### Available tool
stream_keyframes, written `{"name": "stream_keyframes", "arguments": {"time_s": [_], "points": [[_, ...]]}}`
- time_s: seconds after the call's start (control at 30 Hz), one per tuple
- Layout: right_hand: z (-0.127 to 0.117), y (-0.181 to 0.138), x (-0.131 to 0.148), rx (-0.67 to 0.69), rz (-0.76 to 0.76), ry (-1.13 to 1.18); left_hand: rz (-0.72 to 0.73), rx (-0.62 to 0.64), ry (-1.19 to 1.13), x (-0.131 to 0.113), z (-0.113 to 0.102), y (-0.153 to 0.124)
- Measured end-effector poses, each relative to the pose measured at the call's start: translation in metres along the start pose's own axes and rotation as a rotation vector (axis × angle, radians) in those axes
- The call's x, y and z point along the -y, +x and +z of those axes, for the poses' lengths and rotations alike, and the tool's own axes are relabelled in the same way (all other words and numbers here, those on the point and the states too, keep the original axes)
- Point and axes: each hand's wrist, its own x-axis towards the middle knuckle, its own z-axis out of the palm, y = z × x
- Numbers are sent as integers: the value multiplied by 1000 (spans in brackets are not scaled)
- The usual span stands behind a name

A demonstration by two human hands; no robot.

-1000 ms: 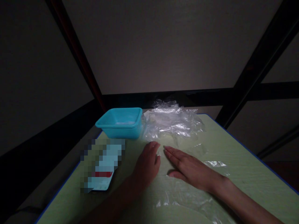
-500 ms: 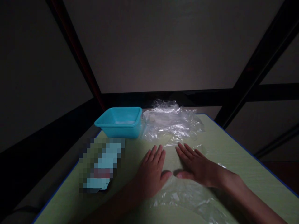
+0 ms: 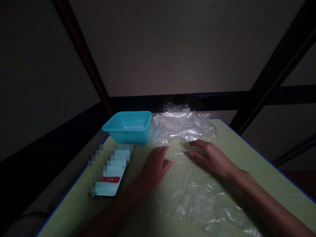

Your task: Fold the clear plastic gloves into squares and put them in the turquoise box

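Observation:
A clear plastic bag (image 3: pixel 195 194) lies spread over the table between my forearms, its near part wrinkled and shiny. At its far left side is my left hand (image 3: pixel 156 161), thumb and fingers apart with nothing between them. Across from it, my right hand (image 3: pixel 209 156) hovers by the bag's far right side, fingers curved and thumb spread, holding nothing. Whether the fingertips touch the film cannot be made out. Just beyond both hands sits a crumpled pile of clear plastic bags (image 3: pixel 182 125).
A turquoise plastic basin (image 3: pixel 129 135) stands at the back left of the pale green, blue-edged table (image 3: pixel 247 158). A lit phone (image 3: pixel 111 177), partly pixelated, lies left of my left hand. A wall (image 3: pixel 172 49) rises behind the table.
Both hands were lying flat on the plastic bag. Now they are lifted, with curved fingers, and have moved slightly forward and apart; more of the bag shows between them.

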Motion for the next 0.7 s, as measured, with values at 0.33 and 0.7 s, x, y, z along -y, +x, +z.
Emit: {"name": "stream_keyframes", "arguments": {"time_s": [0.33,0.7], "points": [[27,20,-7,210,-163,-12,-162,46,-199,21,1,18],[38,21,-13,131,-105,-32,-221,63,-229,14,0,24]]}}
